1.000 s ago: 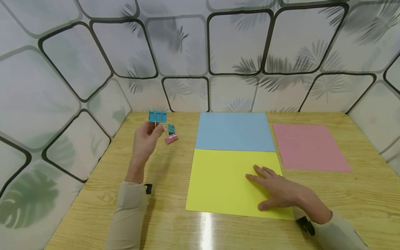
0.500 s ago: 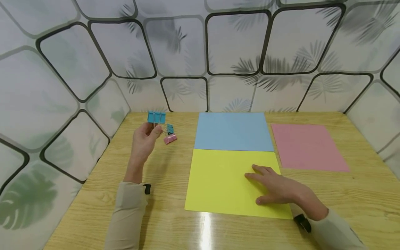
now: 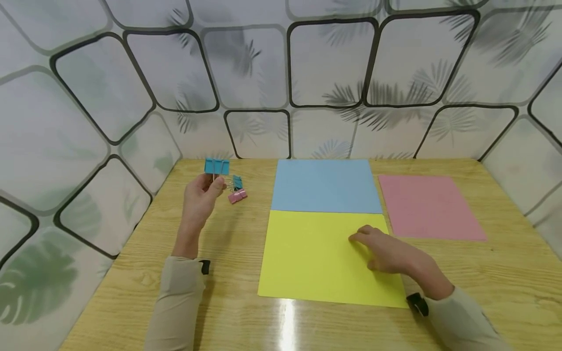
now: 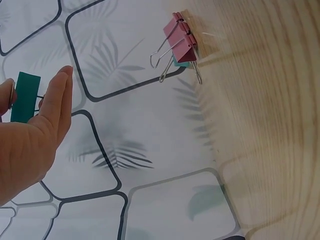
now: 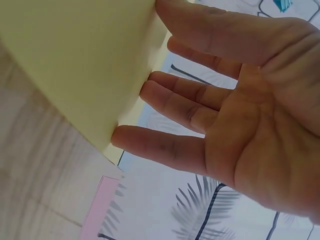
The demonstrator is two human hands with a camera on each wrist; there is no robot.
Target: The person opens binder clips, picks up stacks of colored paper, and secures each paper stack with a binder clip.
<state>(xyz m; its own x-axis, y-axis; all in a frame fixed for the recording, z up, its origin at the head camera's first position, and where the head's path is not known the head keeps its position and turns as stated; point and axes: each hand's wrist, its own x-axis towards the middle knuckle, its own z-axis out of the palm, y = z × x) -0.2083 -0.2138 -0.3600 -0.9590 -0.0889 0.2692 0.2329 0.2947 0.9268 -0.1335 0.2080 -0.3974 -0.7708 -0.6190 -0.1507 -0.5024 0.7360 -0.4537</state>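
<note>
My left hand (image 3: pixel 199 201) pinches a blue binder clip (image 3: pixel 217 166) by its wire handles, up off the table with its broad side facing me. In the left wrist view the same binder clip (image 4: pixel 25 97) shows between thumb and fingers. A pink binder clip (image 3: pixel 237 196) and a smaller blue binder clip (image 3: pixel 237 183) lie just right of that hand. My right hand (image 3: pixel 392 252) rests its fingertips on the yellow sheet (image 3: pixel 316 258), toward its right side. Seen from the right wrist, the fingers (image 5: pixel 165 145) are spread and nearly straight, tips at the yellow surface.
A light blue sheet (image 3: pixel 327 185) lies behind the yellow one, their edges meeting. Farther right is a pink sheet (image 3: pixel 430 207) on the wooden table (image 3: pixel 232 312). A patterned wall (image 3: pixel 259 68) rises along the table's back and sides.
My right hand has risen at the knuckles, its fingers drawn closer together on the yellow sheet. The left hand keeps the blue binder clip in nearly the same place. The view shifts slightly.
</note>
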